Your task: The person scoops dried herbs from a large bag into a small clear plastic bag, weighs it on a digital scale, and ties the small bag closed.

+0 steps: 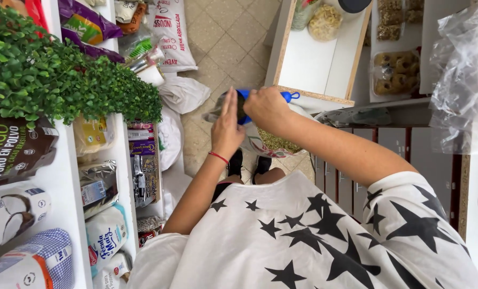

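right hand [267,108] clamped on a blue scoop [244,96] tipped over a small clear bag [217,112], which the left hand [226,128], fingers straight and together, steadies upright above the open grain sack [276,143].

White shelves [68,176] on the left carry bagged goods: a dark pouch [14,150], flour bags [106,233] and a green plant [52,75]. The tiled floor [223,37] holds a white sack [170,32] and an open grain bag [274,143].
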